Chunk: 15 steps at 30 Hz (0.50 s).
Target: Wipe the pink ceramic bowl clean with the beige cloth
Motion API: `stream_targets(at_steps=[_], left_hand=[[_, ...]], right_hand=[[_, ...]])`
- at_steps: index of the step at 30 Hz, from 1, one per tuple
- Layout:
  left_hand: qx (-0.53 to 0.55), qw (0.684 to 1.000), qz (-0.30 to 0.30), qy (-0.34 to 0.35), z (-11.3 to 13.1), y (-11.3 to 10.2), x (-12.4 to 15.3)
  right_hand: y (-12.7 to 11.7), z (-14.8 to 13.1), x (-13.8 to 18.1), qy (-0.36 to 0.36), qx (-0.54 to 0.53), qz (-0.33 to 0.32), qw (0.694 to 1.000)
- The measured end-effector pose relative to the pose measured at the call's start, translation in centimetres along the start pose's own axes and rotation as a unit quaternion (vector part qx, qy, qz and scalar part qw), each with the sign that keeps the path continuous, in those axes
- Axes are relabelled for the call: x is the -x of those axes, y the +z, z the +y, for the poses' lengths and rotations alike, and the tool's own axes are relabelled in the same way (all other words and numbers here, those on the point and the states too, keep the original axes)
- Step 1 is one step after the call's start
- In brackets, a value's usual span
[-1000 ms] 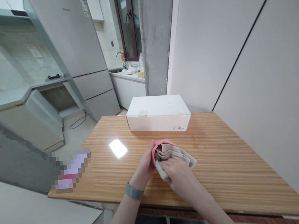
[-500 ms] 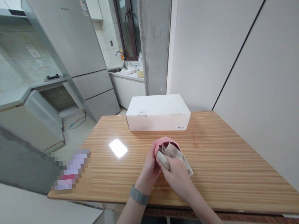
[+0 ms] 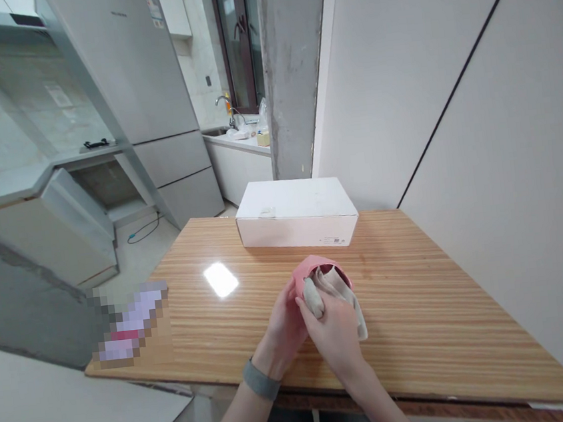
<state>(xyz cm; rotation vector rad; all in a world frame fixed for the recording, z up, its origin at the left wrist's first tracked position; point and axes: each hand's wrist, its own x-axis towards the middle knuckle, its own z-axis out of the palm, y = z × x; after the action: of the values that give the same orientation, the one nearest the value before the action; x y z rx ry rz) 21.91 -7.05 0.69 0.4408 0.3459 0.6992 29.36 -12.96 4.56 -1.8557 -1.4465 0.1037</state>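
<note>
Left hand [image 3: 286, 324] wraps the tilted pink plastic cup [image 3: 312, 267] on the wooden desk [image 3: 422, 303]; right hand [image 3: 337, 333] grips a beige cloth [image 3: 344, 290], seemingly pushed inside; twisting it calls for a steady cup; white cardboard box [image 3: 296, 213] at twelve o'clock

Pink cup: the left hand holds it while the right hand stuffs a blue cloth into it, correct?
No. In the head view the cloth is beige, not blue; the left hand holds the pink cup and the right hand stuffs the cloth into it.

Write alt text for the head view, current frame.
Two bare hands work at a striped wooden table: the left hand grips a round pink cup while the right hand presses a beige cloth into its mouth. A closed white rectangular box sits behind them.
</note>
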Motion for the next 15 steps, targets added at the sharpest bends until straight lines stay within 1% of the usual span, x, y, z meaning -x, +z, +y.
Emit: stream_targets(at_steps=[2, 4, 6, 8, 10, 12, 15], left_hand=[[0.0, 1.0, 0.014, -0.008, 0.8, -0.3, 0.1], [-0.002, 1.0, 0.013, -0.025, 1.4, -0.6, -0.1], [-0.001, 0.999, -0.002, -0.042, 1.8, -0.7, -0.3], [0.0, 0.998, -0.023, -0.053, 1.7, -0.9, -0.7], [0.0, 0.998, -0.037, -0.057, 1.4, -1.1, -1.1], [-0.001, 0.998, -0.039, -0.046, 0.9, -1.4, -1.4], [-0.001, 1.0, -0.017, -0.019, 0.3, -1.8, -1.6]], right_hand=[[-0.5, 0.1, 0.1, -0.056, 0.057, -0.046, 0.996], [-1.0, 0.1, 0.3, -0.099, 0.114, -0.112, 0.982], [-1.3, -0.1, 0.3, -0.125, 0.158, -0.174, 0.964], [-1.4, -0.3, 0.3, -0.142, 0.183, -0.216, 0.949], [-1.5, -0.4, 0.2, -0.147, 0.193, -0.235, 0.941], [-1.5, -0.3, 0.0, -0.141, 0.192, -0.238, 0.942], [-1.7, -0.1, -0.2, -0.128, 0.165, -0.232, 0.95]])
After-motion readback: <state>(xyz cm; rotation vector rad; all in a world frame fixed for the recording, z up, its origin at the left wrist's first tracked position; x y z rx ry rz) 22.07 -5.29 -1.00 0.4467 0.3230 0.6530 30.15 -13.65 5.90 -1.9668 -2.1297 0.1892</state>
